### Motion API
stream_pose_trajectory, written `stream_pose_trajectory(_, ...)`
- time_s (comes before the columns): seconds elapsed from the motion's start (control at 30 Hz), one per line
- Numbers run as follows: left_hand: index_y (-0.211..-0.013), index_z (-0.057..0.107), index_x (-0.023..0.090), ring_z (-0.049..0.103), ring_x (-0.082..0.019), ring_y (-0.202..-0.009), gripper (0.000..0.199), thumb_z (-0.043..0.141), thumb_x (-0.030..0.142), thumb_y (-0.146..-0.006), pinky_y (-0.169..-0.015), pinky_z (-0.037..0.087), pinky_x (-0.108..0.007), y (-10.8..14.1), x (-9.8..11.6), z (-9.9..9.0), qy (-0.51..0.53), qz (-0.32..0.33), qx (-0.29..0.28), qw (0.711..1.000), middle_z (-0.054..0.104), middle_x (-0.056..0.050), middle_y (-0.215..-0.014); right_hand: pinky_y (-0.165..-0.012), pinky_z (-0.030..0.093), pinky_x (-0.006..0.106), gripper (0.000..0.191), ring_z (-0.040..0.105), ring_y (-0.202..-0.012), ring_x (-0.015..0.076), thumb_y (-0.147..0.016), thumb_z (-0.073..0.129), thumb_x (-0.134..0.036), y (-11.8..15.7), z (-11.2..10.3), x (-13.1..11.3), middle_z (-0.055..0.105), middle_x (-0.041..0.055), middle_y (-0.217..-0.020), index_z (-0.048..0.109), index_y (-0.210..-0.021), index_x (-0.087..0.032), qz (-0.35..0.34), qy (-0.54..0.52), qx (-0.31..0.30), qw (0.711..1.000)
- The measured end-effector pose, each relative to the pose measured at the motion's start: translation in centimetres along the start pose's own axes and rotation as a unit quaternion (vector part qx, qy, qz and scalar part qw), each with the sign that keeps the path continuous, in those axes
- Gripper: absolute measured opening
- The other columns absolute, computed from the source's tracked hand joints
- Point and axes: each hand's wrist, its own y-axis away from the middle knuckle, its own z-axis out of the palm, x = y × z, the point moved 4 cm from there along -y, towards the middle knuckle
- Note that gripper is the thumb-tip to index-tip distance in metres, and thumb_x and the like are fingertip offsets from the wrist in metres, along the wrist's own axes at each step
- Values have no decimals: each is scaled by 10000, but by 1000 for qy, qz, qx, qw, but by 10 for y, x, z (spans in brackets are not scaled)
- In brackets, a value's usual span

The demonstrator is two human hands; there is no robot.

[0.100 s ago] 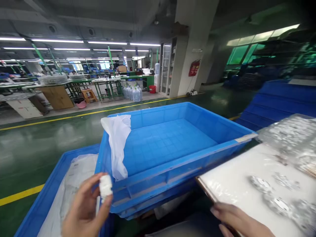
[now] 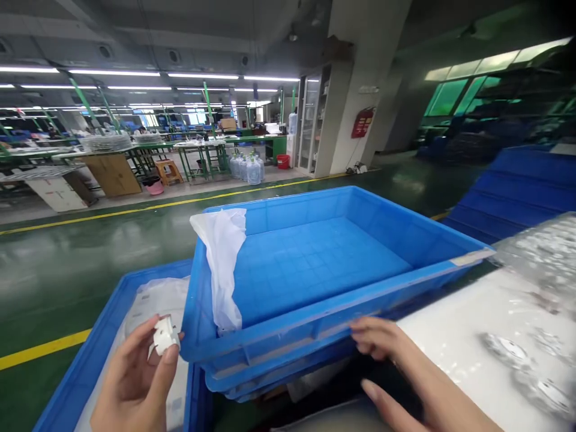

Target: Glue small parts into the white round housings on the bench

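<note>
Between the thumb and fingers of my left hand [image 2: 135,375] is a small white plastic part [image 2: 165,336], held up beside the near left corner of a large blue crate [image 2: 324,327]. My right hand [image 2: 393,366] has its fingers and thumb apart with nothing between them. It is at the crate's near wall; whether the fingertips touch it I cannot tell. A thin white plastic bag [image 2: 222,264] hangs over the crate's left rim. To the right, several silvery-white parts [image 2: 546,387] lie on a white tabletop [image 2: 468,327].
A lower blue crate [image 2: 58,390] with white sheeting [image 2: 150,300] stands at left. Clear bags of parts [image 2: 549,252] sit at the right. Beyond the green floor [image 2: 148,240] are workbenches, water bottles [image 2: 253,171] and a pillar [image 2: 360,90].
My right hand has moved left from the table edge to the crate's near wall, its fingers spread. The white part in my left hand has turned and sits slightly further left.
</note>
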Motion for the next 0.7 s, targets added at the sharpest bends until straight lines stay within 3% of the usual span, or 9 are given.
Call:
stream_pose_trajectory(0.07, -1145, 647, 232, 634, -201, -950, 548, 800, 426, -655, -914, 507, -305, -6, -5, -1, 26, -21, 39, 999, 664, -40, -1105, -896, 516, 275, 323, 578, -1114, 190, -902, 532, -354, -60, 11, -20, 545, 71, -1265, 501, -1211, -261, 11, -108, -71, 992)
stream_pose_trajectory(0.13, -1124, 657, 222, 637, -180, -925, 534, 815, 393, -643, -838, 527, -241, -11, -7, 5, 47, -14, 24, 998, 666, -39, -1099, -908, 493, 288, 267, 585, -1059, 169, -907, 514, -373, -122, 35, -36, 578, 51, -1186, 525, -1142, -247, 30, -185, -136, 973)
stream_pose_trajectory(0.27, -1050, 672, 199, 640, -175, -897, 447, 819, 317, -645, -742, 547, -199, -15, 0, 16, 75, 70, -1, 995, 661, -43, -1084, -806, 490, 270, 404, 608, -967, 179, -816, 579, -520, -219, 119, -47, 626, 39, -1100, 548, -1067, -206, 133, -192, -250, 940)
stream_pose_trajectory(0.33, -1039, 662, 193, 644, -175, -844, 405, 789, 337, -683, -711, 553, -223, -17, 3, 19, 81, 99, 2, 992, 657, -50, -1067, -772, 486, 292, 497, 603, -988, 224, -767, 597, -579, -252, 159, -49, 620, 82, -1130, 560, -1046, -170, 167, -166, -257, 937)
stream_pose_trajectory(0.4, -1050, 646, 193, 643, -176, -818, 387, 758, 364, -722, -699, 549, -241, -18, 4, 21, 75, 102, 4, 992, 651, -56, -1061, -692, 487, 281, 546, 622, -948, 233, -751, 576, -626, -276, 189, -52, 637, 96, -1111, 577, -1030, -157, 192, -152, -267, 932)
stream_pose_trajectory(0.5, -1056, 636, 195, 641, -178, -809, 385, 756, 355, -727, -716, 540, -258, -19, 4, 24, 70, 92, 3, 993, 644, -55, -1053, -600, 462, 248, 409, 649, -880, 214, -754, 625, -503, -300, 208, -56, 678, 73, -1022, 614, -984, -165, 210, -126, -283, 927)
stream_pose_trajectory(0.6, -1020, 639, 197, 632, -177, -780, 342, 744, 347, -732, -734, 533, -291, -20, 3, 27, 77, 93, -1, 993, 638, -51, -1037, -594, 445, 246, 217, 655, -872, 226, -720, 660, -318, -310, 202, -52, 697, 73, -944, 648, -869, -161, 220, -83, -288, 928)
stream_pose_trajectory(0.7, -962, 625, 210, 612, -201, -763, 309, 708, 406, -738, -775, 524, -371, -21, -2, 24, 98, 129, 12, 987, 628, -41, -979, -579, 433, 256, 211, 657, -811, 223, -752, 604, -369, -301, 184, -35, 699, 68, -843, 651, -791, -167, 231, -59, -285, 928)
